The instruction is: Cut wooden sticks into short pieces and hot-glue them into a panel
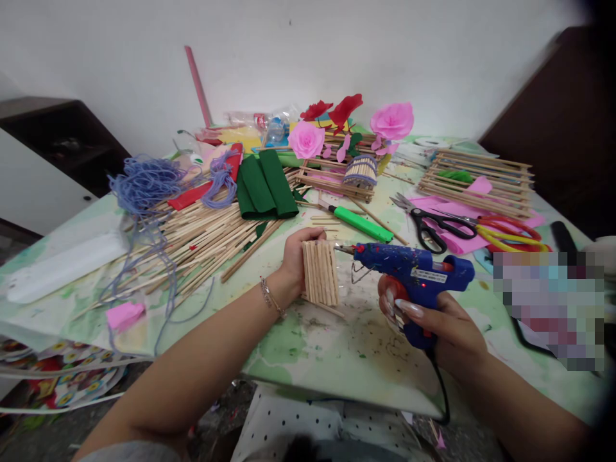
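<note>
My left hand (pixel 294 258) is closed around the far left edge of a small panel of wooden sticks (pixel 321 274), held tilted up above the table. Most of those fingers are hidden behind the panel. In my right hand (pixel 423 314) is a blue glue gun (pixel 409 262), its red trigger under my fingers and a small red light glowing on its side. The nozzle points left and is at the panel's upper right edge; whether it touches, I cannot tell. A loose stick (pixel 332 309) lies just below the panel.
Beyond my hands lie a green utility knife (pixel 363 223), black scissors (pixel 428 224) and red-and-yellow-handled scissors (pixel 514 236). Long wooden sticks (pixel 212 240), purple yarn (pixel 144 185) and green crepe paper (pixel 267 186) spread leftward. Stick frames and pink paper flowers (pixel 307 140) stand behind. A black cord (pixel 443 391) hangs over the table edge.
</note>
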Demonstrator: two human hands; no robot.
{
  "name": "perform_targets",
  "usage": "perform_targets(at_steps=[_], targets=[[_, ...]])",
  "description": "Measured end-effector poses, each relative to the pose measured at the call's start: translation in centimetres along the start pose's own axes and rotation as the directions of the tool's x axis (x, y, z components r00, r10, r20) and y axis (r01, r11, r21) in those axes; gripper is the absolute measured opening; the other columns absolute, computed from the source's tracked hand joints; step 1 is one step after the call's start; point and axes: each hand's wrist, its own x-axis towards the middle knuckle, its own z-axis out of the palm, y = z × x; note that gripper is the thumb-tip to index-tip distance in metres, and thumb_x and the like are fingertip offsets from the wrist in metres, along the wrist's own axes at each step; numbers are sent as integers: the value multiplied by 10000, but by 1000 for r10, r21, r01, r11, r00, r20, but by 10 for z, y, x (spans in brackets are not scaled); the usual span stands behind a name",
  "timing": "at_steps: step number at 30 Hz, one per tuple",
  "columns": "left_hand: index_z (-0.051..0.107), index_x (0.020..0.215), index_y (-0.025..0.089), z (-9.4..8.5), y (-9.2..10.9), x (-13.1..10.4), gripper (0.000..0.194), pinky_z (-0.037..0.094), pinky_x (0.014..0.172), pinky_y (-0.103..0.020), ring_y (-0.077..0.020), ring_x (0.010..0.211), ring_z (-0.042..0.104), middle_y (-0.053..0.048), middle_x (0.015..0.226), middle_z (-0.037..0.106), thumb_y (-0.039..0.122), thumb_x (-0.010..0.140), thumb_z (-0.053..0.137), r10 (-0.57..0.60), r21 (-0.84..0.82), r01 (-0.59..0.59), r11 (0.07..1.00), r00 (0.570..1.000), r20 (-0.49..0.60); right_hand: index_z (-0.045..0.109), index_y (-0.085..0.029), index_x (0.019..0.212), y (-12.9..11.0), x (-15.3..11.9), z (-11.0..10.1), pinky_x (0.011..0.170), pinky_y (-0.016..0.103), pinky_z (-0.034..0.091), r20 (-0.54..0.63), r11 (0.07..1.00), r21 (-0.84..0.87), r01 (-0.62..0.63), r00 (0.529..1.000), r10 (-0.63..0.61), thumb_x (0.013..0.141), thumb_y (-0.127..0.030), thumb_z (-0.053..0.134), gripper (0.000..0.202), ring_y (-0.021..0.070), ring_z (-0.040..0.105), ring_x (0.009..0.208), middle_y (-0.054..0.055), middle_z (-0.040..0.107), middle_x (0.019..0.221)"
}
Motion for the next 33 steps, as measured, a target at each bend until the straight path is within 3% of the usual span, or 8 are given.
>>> perform_targets(at_steps=[9, 15, 19, 25, 29, 33], targets=[[384, 442, 182, 2, 0, 0, 333, 241, 312, -199, -67, 266, 274, 41, 346, 325, 239, 761, 460, -12, -35, 12, 999, 1000, 2, 730, -214, 768, 2, -1, 1, 580, 281, 452, -90, 999, 9, -35, 995, 36, 561, -423, 843, 314, 157, 521, 624, 52, 623, 765], [381, 459, 190, -1, 0, 1, 302, 234, 316, -197, -83, 275, 316, 52, 341, 305, 258, 728, 500, -11, -11, 11, 1000, 1000, -4, 663, -194, 790, -4, -1, 3, 515, 256, 427, 32, 996, 85, -33, 999, 30, 626, -373, 800, 278, 133, 496, 605, 53, 584, 808], [389, 458, 187, -2, -2, 2, 299, 235, 321, -196, -82, 280, 322, 54, 344, 299, 263, 719, 515, -1, -11, 1, 1000, 1000, 7, 629, -187, 821, -5, 0, 4, 416, 218, 349, 78, 995, 84, -50, 996, 43, 688, -371, 745, 255, 96, 442, 516, 13, 527, 713], [417, 452, 176, 0, -4, 2, 315, 256, 331, -199, -79, 292, 322, 39, 355, 323, 257, 748, 485, 12, 27, -12, 1000, 1000, -13, 617, -172, 784, 4, 0, 1, 396, 236, 327, -32, 999, 2, -38, 999, 38, 672, -421, 764, 310, 93, 426, 444, -11, 514, 593], [414, 442, 171, 0, -4, 3, 325, 264, 336, -204, -78, 299, 330, 34, 364, 330, 247, 751, 478, 17, 46, -16, 999, 1000, -18, 648, -171, 819, 7, 1, -2, 451, 270, 355, -129, 999, -40, -32, 991, 27, 639, -429, 786, 343, 115, 451, 491, 3, 541, 617], [407, 442, 167, 1, -5, 2, 326, 285, 354, -204, -73, 306, 345, 33, 379, 343, 235, 752, 482, 24, 48, -23, 999, 999, -35, 634, -191, 752, 8, 1, -3, 498, 306, 402, -149, 993, -118, 21, 988, -38, 648, -413, 768, 279, 159, 495, 551, 18, 547, 598]])
